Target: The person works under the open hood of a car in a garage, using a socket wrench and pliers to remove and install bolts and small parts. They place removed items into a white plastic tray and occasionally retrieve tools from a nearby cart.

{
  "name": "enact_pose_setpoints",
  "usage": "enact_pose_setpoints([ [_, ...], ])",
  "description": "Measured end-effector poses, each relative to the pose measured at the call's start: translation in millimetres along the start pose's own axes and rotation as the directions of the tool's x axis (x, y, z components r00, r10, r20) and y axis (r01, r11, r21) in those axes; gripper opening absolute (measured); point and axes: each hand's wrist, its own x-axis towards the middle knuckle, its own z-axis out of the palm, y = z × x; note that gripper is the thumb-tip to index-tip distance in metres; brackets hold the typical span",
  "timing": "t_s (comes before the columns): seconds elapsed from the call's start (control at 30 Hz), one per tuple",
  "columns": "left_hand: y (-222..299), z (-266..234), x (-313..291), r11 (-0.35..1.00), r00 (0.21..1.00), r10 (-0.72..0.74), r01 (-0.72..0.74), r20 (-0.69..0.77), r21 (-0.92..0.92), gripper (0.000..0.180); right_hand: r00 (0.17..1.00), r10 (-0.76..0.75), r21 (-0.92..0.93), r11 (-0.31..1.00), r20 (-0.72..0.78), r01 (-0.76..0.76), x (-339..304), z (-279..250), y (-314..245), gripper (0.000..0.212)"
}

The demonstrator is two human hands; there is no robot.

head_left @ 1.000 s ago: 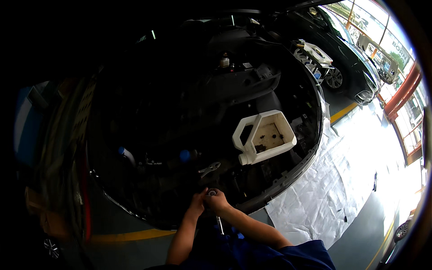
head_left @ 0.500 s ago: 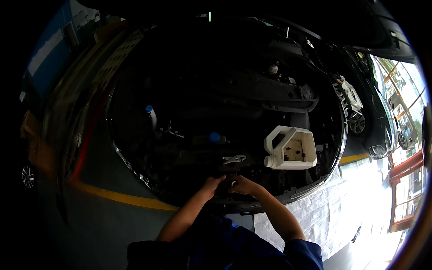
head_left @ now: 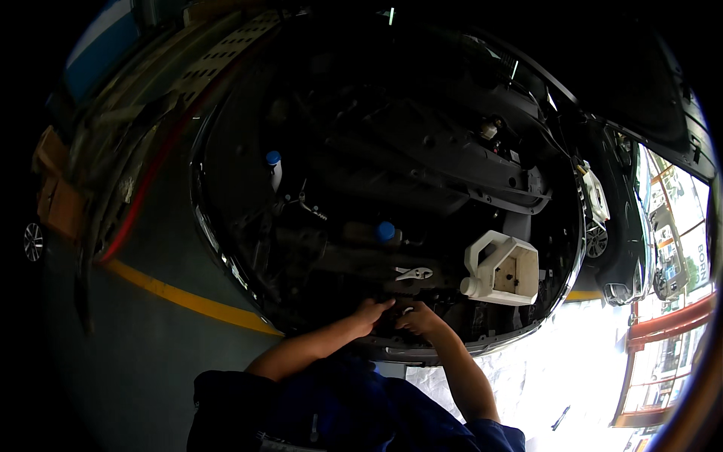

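Note:
Both hands are close together over the near edge of a car's open engine bay [head_left: 354,169]. My left hand [head_left: 369,314] is closed, thumb pointing right, around something too dark to make out. Facing it, my right hand [head_left: 420,319] has bent fingers around a dark spot with a small pale glint beside it; what it holds cannot be told. Just beyond the hands lies a pair of silver pliers [head_left: 414,273]. To their right rests a white plastic jug [head_left: 486,260] with its side cut open, dark bits inside.
Farther in are a blue round cap [head_left: 385,231] and a white bottle neck with a blue cap [head_left: 274,167]. The raised hood [head_left: 640,83] hangs over the far right. Another car [head_left: 629,226] stands to the right; a brown box [head_left: 64,197] is at left.
The whole view has turned and shifted, so the engine bay, jug and pliers appear farther right. Both hands stay close together at the near edge, with little visible change in their grip.

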Motion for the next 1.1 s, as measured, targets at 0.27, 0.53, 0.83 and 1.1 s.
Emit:
enact_pose_setpoints([
  [0.27,5.4,6.5,-4.9,1.0,0.999,-0.013,0.012,-0.046,-0.022,0.03,0.985,0.123,0.34,0.937,-0.117,-0.076,-5.7,20.4,-0.7,0.032],
  [0.53,0.9,-0.2,5.4,0.997,0.996,-0.073,0.073,-0.044,-0.007,0.025,0.975,0.086,0.656,0.751,-0.207,0.073,-11.7,47.3,-1.4,0.023],
  [0.83,-8.0,-5.0,11.0,0.999,0.996,-0.009,0.012,-0.092,0.033,0.024,0.96,0.108,0.823,0.545,-0.258,0.16,7.0,67.8,12.2,0.027],
  [1.1,0.5,-14.8,8.1,0.968,0.998,0.062,-0.06,0.002,0.242,0.028,0.982,-0.052,0.82,0.544,-0.179,0.178,-0.3,64.6,14.3,0.015],
])
